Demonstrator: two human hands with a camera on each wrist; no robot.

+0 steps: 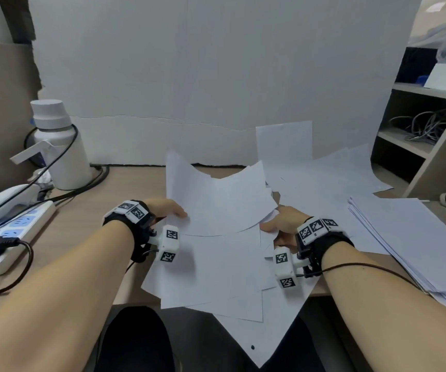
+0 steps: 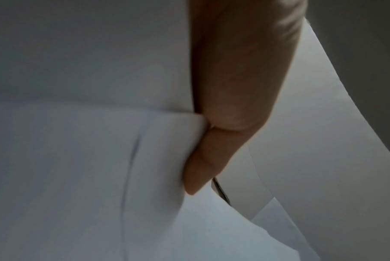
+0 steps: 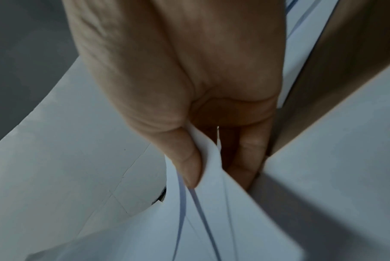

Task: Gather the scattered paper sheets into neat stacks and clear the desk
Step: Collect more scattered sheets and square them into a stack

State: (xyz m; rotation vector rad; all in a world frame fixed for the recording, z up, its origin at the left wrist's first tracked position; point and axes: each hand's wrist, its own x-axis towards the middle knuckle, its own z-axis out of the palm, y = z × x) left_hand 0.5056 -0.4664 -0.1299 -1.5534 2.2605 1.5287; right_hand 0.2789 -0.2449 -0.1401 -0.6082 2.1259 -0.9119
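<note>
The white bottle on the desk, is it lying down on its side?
No, the white bottle stands upright at the back left of the desk, with its cap on top.

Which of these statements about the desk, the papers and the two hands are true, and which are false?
1. Both hands hold the raised bundle of sheets: left hand, right hand. True.
2. A neat paper stack lies to the person's right on the desk. True.
3. The white bottle stands on the right-hand shelf. False: it stands at the desk's far left; the shelf holds cables.
4. All loose sheets are gathered. False: loose sheets lie under the hands, some overhanging the desk edge.
</note>
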